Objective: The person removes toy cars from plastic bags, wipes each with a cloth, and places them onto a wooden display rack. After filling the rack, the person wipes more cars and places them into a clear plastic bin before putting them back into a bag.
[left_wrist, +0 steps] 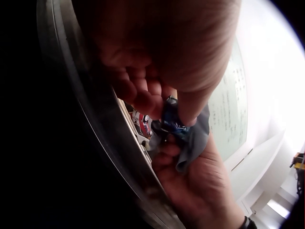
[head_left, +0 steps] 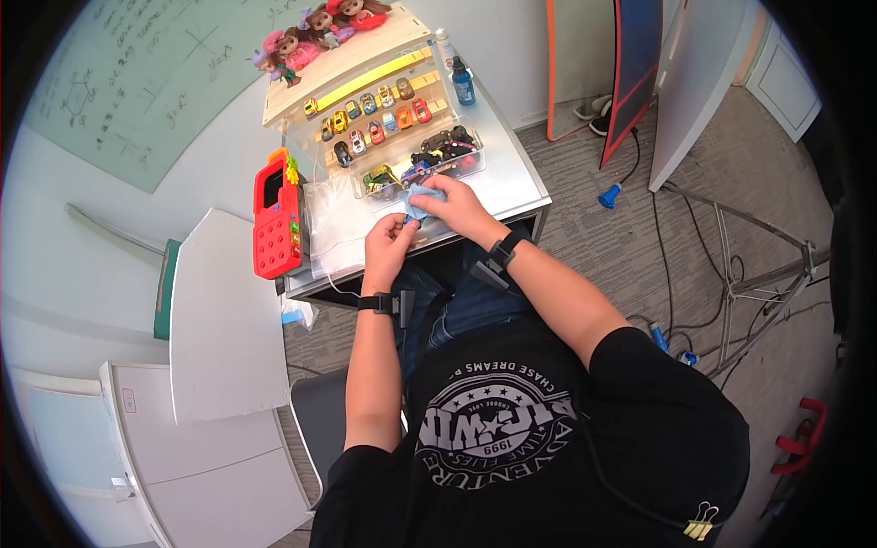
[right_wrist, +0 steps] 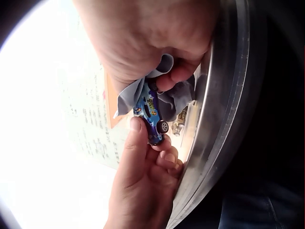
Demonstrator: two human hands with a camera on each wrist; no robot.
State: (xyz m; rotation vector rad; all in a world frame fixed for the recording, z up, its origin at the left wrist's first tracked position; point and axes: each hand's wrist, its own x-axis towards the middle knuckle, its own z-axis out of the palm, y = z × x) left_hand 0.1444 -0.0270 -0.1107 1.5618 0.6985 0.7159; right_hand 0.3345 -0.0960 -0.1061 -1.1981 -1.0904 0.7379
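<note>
A small blue toy car with printed graphics is held between both hands above the table's front edge. My left hand pinches one end of it between thumb and fingers, its wheel showing in the right wrist view. In my right hand a blue-grey cloth is bunched and wrapped round the car's other end, covering part of it. The left wrist view shows the cloth draped over the right palm, against the car. Just beyond the hands stands a clear plastic bin with several toy vehicles in it.
Rows of toy cars stand on stepped wooden shelves behind the bin, with dolls on top. A blue spray bottle is at the back right of the table. At the left stands a red toy case.
</note>
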